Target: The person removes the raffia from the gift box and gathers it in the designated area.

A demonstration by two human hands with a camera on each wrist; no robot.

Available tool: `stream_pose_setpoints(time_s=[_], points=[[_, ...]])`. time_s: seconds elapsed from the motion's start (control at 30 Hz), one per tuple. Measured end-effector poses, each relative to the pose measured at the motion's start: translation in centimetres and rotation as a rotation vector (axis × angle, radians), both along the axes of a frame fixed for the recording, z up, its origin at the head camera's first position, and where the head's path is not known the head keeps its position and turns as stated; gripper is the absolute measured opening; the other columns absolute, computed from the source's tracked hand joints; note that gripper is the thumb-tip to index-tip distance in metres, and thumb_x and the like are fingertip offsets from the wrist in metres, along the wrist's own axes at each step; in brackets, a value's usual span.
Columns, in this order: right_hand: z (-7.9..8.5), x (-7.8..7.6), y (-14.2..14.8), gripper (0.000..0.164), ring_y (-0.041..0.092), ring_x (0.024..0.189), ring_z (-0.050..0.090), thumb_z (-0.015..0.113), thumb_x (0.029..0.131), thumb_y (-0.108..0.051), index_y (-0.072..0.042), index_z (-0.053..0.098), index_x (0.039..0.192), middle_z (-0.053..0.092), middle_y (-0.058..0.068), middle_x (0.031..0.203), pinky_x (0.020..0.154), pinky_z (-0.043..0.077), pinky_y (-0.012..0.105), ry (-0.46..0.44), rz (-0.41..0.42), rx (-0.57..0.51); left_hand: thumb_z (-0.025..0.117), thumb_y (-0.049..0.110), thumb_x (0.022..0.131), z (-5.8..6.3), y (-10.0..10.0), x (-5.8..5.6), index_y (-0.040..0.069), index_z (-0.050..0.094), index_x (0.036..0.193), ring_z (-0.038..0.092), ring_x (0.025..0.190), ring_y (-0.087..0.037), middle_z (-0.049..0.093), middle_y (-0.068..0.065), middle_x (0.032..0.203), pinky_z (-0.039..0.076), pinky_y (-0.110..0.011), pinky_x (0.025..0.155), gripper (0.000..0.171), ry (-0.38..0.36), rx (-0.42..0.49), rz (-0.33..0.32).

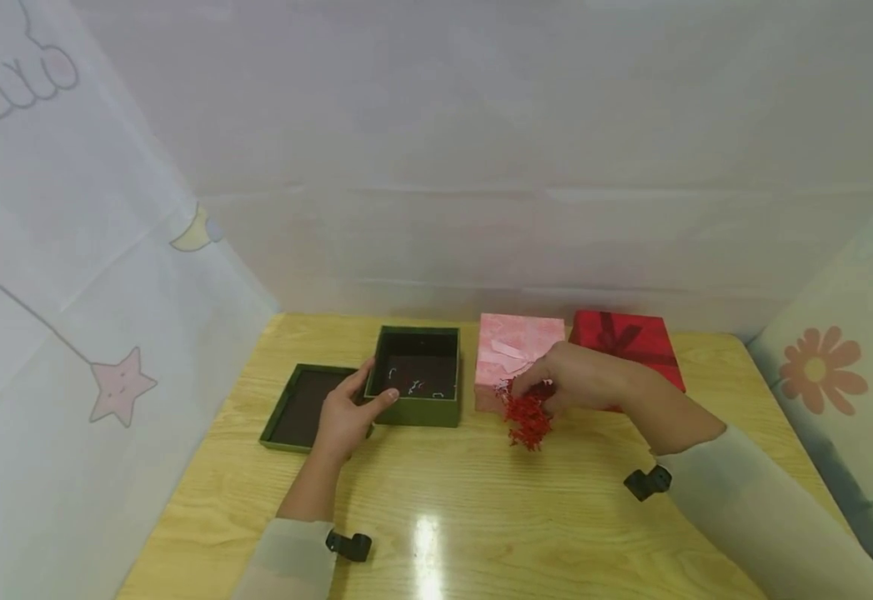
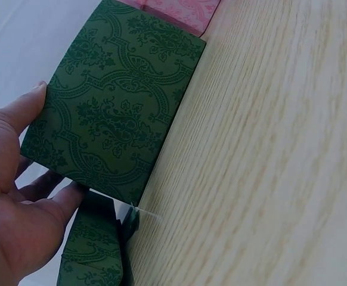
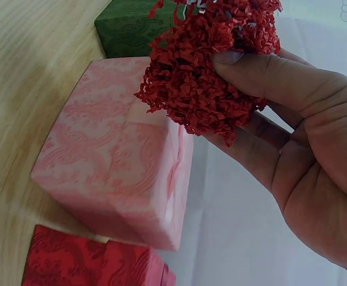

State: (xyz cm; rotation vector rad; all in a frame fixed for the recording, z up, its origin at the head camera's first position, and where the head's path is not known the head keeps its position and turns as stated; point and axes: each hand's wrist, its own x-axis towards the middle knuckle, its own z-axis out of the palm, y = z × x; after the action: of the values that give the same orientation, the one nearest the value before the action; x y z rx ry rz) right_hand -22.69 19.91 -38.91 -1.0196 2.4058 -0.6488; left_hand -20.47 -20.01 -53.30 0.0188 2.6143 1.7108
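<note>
My left hand [image 1: 344, 414] holds the near left corner of a green patterned gift box [image 1: 416, 411], its thumb at the front rim and its fingers along the left side. The box is uncovered, and a few thin pale shreds lie on its dark bottom. My right hand [image 1: 571, 375] grips a clump of red crinkle-cut shredded paper [image 1: 529, 421] in front of a pink gift box. In the right wrist view, the thumb presses the shredded paper [image 3: 203, 77] against fingers mostly hidden behind it.
A green lid [image 1: 301, 404] lies inside up, left of the green box. To the right stand the closed pink gift box [image 1: 492, 346] with a bow and a red gift box [image 1: 649, 337] with a dark ribbon. A printed cloth [image 1: 481, 167] hangs behind the wooden table [image 1: 466, 500].
</note>
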Motion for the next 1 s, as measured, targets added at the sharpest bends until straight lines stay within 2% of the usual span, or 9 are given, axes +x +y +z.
stream_pose_setpoints(time_s=[0.07,0.17,0.33,0.5,0.67,0.9,1.0], points=[[-0.2,0.3,0.6,0.05,0.005,0.087,0.061,0.077,0.085,0.003,-0.034,0.078,0.118,0.071,-0.021,0.107,0.069,0.056,0.025,0.026,0.009,-0.001,0.078,0.062,0.085,0.0,-0.1,0.1,0.041,0.04,0.159,0.029,0.154,-0.033,0.036,0.0,0.165,0.035,-0.059,0.118,0.086,0.003,0.002,0.001],[-0.6,0.6,1.4,0.046,0.004,0.084,0.061,0.078,0.085,0.001,-0.033,0.078,0.116,0.07,-0.022,0.104,0.07,0.056,0.025,0.073,0.024,-0.003,0.078,0.062,0.085,0.1,-0.3,0.1,0.04,0.04,0.159,0.028,0.154,-0.033,0.035,0.001,0.166,0.035,-0.059,0.118,0.086,0.007,0.004,-0.003],[-1.0,1.2,2.6,0.046,0.002,0.08,0.06,0.078,0.084,0.003,-0.032,0.079,0.115,0.071,-0.021,0.103,0.069,0.054,0.023,0.096,0.023,-0.01,0.078,0.061,0.086,0.3,-0.6,0.4,0.041,0.04,0.159,0.028,0.154,-0.033,0.034,0.0,0.166,0.035,-0.059,0.118,0.084,-0.005,0.007,0.003],[-1.6,2.1,4.2,0.049,0.002,0.083,0.061,0.074,0.083,0.007,-0.029,0.079,0.116,0.072,-0.02,0.107,0.069,0.053,0.023,0.082,0.009,-0.028,0.078,0.063,0.085,0.3,-0.5,0.6,0.041,0.04,0.158,0.028,0.154,-0.034,0.035,-0.001,0.166,0.036,-0.06,0.117,0.085,-0.008,0.003,0.01],[-2.6,3.2,5.9,0.047,0.002,0.096,0.066,0.077,0.083,0.004,-0.027,0.079,0.118,0.073,-0.016,0.114,0.075,0.057,0.024,0.072,-0.017,-0.026,0.078,0.062,0.085,0.2,-0.4,0.6,0.041,0.04,0.158,0.028,0.154,-0.035,0.035,-0.001,0.166,0.036,-0.062,0.117,0.085,-0.005,0.002,0.012],[-4.4,4.3,8.2,0.049,0.004,0.092,0.067,0.078,0.079,0.007,-0.023,0.079,0.118,0.075,-0.008,0.117,0.068,0.057,0.024,0.055,-0.049,-0.071,0.078,0.061,0.086,0.2,-0.5,0.6,0.041,0.04,0.158,0.03,0.153,-0.035,0.036,-0.004,0.165,0.036,-0.062,0.116,0.084,0.001,-0.001,0.011],[-4.8,4.7,8.9,0.049,0.005,0.097,0.067,0.077,0.079,0.009,-0.022,0.079,0.118,0.075,-0.006,0.117,0.07,0.057,0.024,0.052,-0.053,-0.096,0.078,0.061,0.086,0.2,-0.5,0.6,0.04,0.041,0.159,0.03,0.153,-0.036,0.036,-0.004,0.165,0.036,-0.062,0.117,0.085,0.0,0.0,0.012]])
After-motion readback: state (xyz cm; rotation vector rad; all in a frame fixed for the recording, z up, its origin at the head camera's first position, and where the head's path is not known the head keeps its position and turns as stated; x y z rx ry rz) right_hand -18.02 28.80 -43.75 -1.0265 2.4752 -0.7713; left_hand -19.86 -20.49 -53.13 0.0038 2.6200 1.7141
